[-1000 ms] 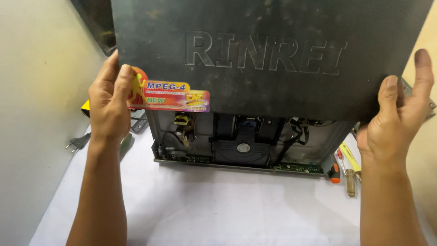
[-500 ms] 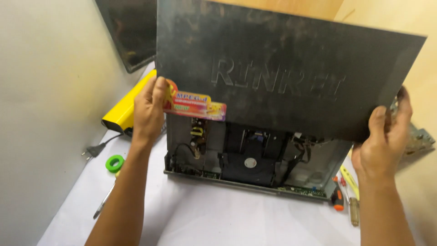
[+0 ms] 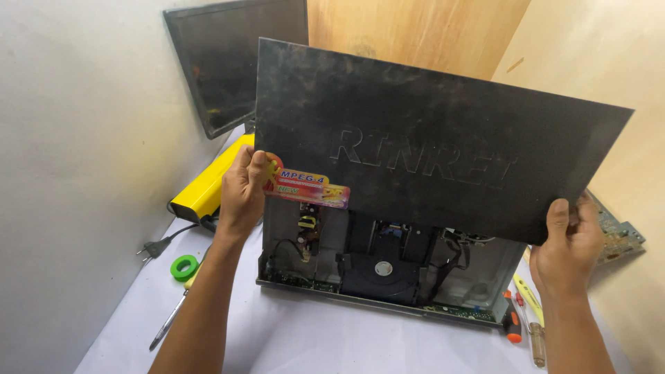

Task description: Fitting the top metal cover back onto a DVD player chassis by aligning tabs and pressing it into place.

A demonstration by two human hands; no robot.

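Note:
A large black metal cover (image 3: 429, 131) with raised lettering and a colourful sticker hangs tilted above an opened disc player chassis (image 3: 388, 266). My left hand (image 3: 244, 190) grips the cover's lower left corner by the sticker. My right hand (image 3: 568, 246) grips its lower right corner. Inside the chassis I see a black disc drive, a small circuit board and wires. The cover hides the back half of the chassis.
A dark flat monitor (image 3: 222, 69) leans at the back left. A yellow box (image 3: 211, 183), a power plug (image 3: 158, 246), a green tape roll (image 3: 185, 266) and a thin tool (image 3: 170, 322) lie left. Screwdrivers (image 3: 523, 318) and a green circuit board (image 3: 620, 235) lie right.
Both hands have lifted the cover up and away from the chassis. The view has pulled back, showing the monitor, yellow box and tape roll.

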